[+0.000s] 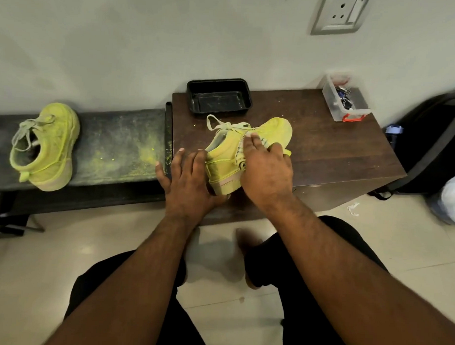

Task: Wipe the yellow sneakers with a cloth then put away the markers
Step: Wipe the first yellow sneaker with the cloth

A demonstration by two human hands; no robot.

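Left hand point(190, 181) is gripping the sneaker point(237, 154) heel, right hand point(266, 171) pressing the cloth point(241, 153) flat; tilted like that, hard rubbing could be twisting it loose.

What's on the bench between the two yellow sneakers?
In the head view, only scattered yellow dust on the dark bench lies between the left sneaker and the held sneaker, plus the left hand gripping its heel.

Both hands point(229, 172) hold 1 yellow sneaker point(248, 149) (cloth point(241, 153) pressed against it).
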